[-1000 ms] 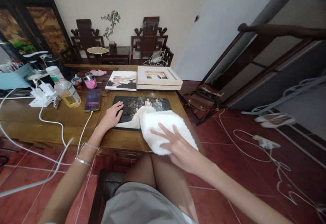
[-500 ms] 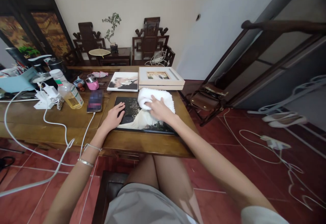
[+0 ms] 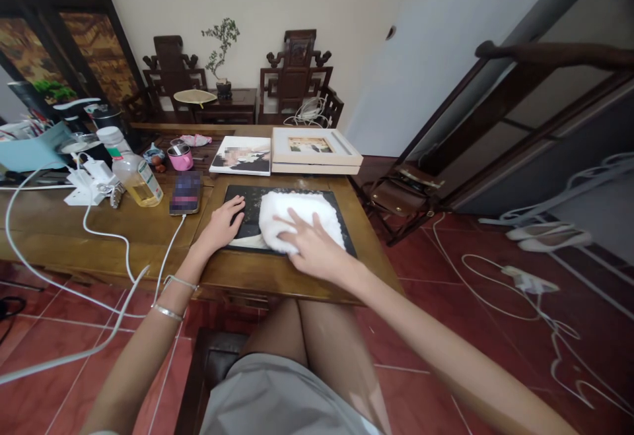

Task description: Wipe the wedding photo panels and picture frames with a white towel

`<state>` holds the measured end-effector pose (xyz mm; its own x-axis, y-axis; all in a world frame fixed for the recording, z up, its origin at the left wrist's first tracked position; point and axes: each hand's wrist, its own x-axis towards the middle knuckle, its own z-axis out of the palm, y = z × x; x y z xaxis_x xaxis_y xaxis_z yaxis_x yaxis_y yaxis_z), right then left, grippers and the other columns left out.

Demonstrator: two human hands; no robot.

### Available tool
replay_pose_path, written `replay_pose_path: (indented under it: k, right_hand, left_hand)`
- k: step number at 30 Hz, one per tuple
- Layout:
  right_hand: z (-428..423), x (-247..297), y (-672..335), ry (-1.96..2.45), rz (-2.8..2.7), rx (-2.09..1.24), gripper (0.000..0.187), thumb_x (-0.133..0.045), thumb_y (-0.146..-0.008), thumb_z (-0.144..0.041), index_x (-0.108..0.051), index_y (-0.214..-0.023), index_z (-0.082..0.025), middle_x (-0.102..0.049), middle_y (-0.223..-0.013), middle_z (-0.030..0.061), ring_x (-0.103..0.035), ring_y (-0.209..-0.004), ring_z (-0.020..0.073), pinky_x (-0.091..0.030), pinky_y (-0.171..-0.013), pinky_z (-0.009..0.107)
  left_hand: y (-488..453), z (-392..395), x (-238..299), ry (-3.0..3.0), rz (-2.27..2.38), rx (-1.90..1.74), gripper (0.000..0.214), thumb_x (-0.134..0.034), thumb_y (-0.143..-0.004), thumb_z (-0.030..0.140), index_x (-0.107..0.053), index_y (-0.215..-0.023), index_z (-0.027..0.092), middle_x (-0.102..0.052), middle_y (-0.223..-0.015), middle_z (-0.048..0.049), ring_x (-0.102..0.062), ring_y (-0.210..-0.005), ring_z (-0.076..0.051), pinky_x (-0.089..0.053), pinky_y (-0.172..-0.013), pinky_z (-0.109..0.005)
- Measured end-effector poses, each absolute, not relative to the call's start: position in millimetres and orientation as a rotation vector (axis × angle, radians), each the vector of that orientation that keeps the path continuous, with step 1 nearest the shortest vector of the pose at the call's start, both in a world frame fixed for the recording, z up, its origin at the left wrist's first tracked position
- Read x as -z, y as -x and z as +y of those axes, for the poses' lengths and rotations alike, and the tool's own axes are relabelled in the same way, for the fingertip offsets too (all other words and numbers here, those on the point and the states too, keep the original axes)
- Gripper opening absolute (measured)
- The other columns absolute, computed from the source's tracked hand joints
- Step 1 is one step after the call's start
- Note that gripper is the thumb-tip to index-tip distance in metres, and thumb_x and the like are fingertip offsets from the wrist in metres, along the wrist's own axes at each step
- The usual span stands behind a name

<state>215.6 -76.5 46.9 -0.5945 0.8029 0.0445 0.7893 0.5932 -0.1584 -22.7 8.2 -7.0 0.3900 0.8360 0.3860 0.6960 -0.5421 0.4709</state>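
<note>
A dark photo album or framed photo print (image 3: 251,218) lies flat near the right end of the wooden table. On its left edge rests my left hand (image 3: 225,224), open, with its fingers laid flat to steady contact. My right hand (image 3: 314,247) grips a folded white towel (image 3: 277,207) from above, fingers splayed and pressed into it. The towel covers most of the picture's middle and right side. Some of a pale dress in the picture shows at the lower left.
Behind lie a white photo book (image 3: 242,156) and a boxed frame (image 3: 317,154). To the left are a phone (image 3: 185,192) on a charging cable, a pink cup (image 3: 180,156), a bottle (image 3: 139,177) and a power strip (image 3: 84,196). A brown bag (image 3: 396,197) hangs beyond the table's right end.
My right hand has drawn the towel from the picture's far edge toward me and slightly left, and the towel now lies more spread out. My left hand has stayed on the left edge.
</note>
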Motion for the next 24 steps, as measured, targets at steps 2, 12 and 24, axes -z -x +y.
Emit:
replay_pose_path:
  k: [2, 12, 24]
  right_hand:
    - [-38, -44, -211, 1.379, -2.659, -0.126, 0.049, -0.045, -0.078, -0.013, -0.059, -0.124, -0.019, -0.034, -0.152, 0.0083, -0.019, -0.14, 0.0398, -0.022, -0.098, 0.077]
    - [-9, -41, -197, 1.307, -2.671, -0.013, 0.036, -0.04, -0.092, -0.026, -0.06, -0.122, -0.018, -0.036, -0.151, 0.009, -0.02, -0.139, 0.0392, -0.021, -0.101, 0.073]
    - [-101, -39, -219, 1.189, -2.761, -0.142, 0.039, -0.047, -0.079, -0.012, -0.066, -0.113, -0.019, -0.034, -0.151, 0.0068, -0.018, -0.142, 0.0366, -0.016, -0.107, 0.07]
  left_hand:
    - [23, 8, 7, -2.423, 1.348, -0.886, 0.039, -0.042, -0.091, 0.03, -0.06, -0.122, 0.015, -0.054, -0.137, -0.012, -0.045, -0.132, -0.024, -0.035, -0.111, -0.046]
    - [23, 8, 5, -2.42, 1.349, -0.902, 0.039, -0.042, -0.091, 0.029, -0.06, -0.122, 0.014, -0.055, -0.136, -0.0123, -0.046, -0.131, -0.024, -0.035, -0.112, -0.045]
    - [22, 7, 9, -2.377, 1.378, -0.891, 0.037, -0.043, -0.091, 0.029, -0.06, -0.122, 0.015, -0.052, -0.138, -0.0126, -0.044, -0.132, -0.025, -0.035, -0.111, -0.049]
